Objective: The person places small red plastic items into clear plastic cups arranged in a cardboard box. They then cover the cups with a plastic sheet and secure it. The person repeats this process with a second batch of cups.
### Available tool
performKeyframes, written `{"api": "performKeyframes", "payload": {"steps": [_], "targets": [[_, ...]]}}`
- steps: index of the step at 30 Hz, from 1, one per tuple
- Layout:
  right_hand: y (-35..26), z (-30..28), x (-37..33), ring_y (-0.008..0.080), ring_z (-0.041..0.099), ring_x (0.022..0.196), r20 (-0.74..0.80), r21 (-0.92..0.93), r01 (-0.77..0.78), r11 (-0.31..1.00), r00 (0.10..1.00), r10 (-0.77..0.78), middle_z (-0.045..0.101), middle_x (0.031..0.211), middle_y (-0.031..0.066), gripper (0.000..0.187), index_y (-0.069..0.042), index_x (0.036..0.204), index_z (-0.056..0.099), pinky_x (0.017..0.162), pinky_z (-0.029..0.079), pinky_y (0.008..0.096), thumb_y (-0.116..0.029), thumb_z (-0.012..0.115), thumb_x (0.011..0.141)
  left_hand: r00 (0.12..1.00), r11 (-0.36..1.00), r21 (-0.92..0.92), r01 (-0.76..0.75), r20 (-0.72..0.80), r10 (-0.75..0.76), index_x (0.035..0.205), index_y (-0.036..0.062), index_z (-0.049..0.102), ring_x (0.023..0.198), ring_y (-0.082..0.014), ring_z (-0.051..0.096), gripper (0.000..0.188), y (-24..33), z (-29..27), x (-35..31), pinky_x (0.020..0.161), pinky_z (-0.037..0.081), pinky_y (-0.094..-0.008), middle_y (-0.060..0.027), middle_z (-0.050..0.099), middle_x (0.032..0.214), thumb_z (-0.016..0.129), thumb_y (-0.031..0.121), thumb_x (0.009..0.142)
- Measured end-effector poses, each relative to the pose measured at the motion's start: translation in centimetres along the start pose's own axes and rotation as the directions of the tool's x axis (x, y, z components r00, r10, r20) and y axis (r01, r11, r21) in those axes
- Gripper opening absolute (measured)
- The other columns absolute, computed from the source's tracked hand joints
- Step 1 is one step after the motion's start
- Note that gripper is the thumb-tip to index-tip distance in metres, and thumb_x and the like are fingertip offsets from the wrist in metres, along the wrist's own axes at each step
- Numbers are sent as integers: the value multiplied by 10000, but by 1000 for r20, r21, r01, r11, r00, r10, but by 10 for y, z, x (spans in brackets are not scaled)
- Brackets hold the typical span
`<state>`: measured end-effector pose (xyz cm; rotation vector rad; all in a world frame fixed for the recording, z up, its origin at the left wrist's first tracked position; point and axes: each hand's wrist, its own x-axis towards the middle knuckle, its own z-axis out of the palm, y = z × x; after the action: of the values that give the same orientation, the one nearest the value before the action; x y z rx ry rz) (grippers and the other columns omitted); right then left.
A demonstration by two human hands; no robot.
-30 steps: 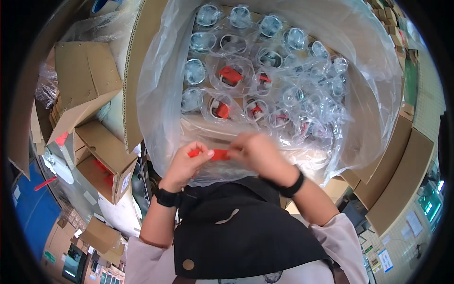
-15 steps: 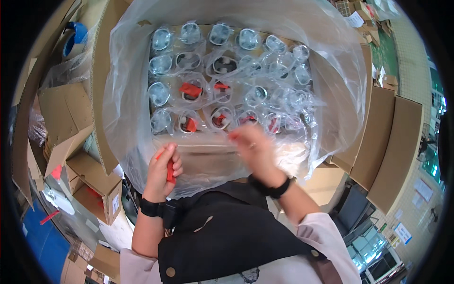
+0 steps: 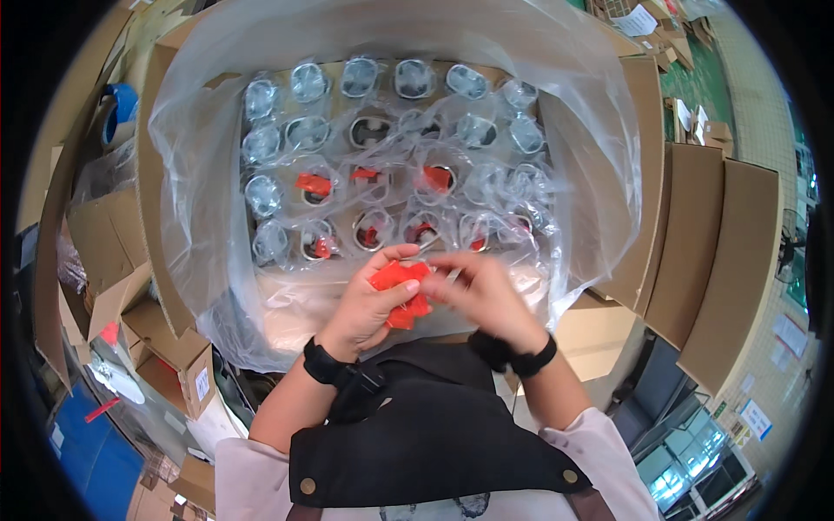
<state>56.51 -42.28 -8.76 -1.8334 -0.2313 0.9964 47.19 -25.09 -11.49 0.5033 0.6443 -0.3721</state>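
Between the thumb and fingers of my left hand [image 3: 358, 304] is a small stack of flat red packets [image 3: 401, 291], held just in front of the carton's front row. My right hand [image 3: 486, 300] is at the right edge of the stack; its fingers are smeared by motion, so their grip is unclear. Beyond both hands, rows of round metal parts [image 3: 371, 132], which look like pistons in clear bags, stand in a large carton. Red packets [image 3: 437, 180] lie in several of the parts in the two nearer rows. The farther rows show no red.
A clear plastic liner [image 3: 599, 174] drapes over the carton's walls. Cardboard flaps [image 3: 730, 260] stand at the right. On the left are a smaller opened box [image 3: 178, 369] and a blue tape roll [image 3: 122, 113]. A bare cardboard strip [image 3: 295, 304] lies before the front row.
My right hand has come back from over the front row to my left hand, which moved right and up. A third-row part now shows a red packet. The view has shifted slightly.
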Motion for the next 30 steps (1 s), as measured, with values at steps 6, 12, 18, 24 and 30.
{"api": "performKeyframes", "payload": {"steps": [6,12,18,24,30], "targets": [[20,-18,-20,81,624,749,-88,582,-168,795,960,267,646,863,52,167,38,1034,674,615,502,218,-63,667,901,976,967,158,-199,-63,211,1280,45,474,1079,-194,602,388,-28,41,34,948,506,-341,-90,609,1154,626,43,924],[41,-35,-16,139,635,716,-353,-42,153,987,922,-158,624,867,102,95,29,949,648,611,496,271,-3,665,862,997,996,93,-18,-75,25,1228,69,495,938,-155,622,307,-46,63,61,771,551,-289,-72,610,1078,616,103,948],[43,-100,-4,118,658,783,-465,360,153,920,885,34,661,880,77,97,0,1030,540,622,539,259,-49,572,953,973,939,328,-109,-159,168,1112,52,542,782,-122,595,162,-40,57,98,594,501,-261,-58,627,994,568,126,970],[31,-120,40,179,683,881,-177,834,151,530,984,-2,684,1005,120,312,22,1239,505,827,551,298,-62,592,951,973,-305,951,54,18,229,974,29,620,823,-325,679,183,-24,94,142,701,544,-429,-175,685,879,576,194,907],[75,-100,92,195,686,880,36,461,110,880,989,-143,697,987,113,145,-13,1055,617,909,500,389,-96,601,937,978,-640,759,115,25,205,920,53,636,787,-333,692,140,-24,71,143,655,562,-421,-182,662,892,565,153,851]]}}
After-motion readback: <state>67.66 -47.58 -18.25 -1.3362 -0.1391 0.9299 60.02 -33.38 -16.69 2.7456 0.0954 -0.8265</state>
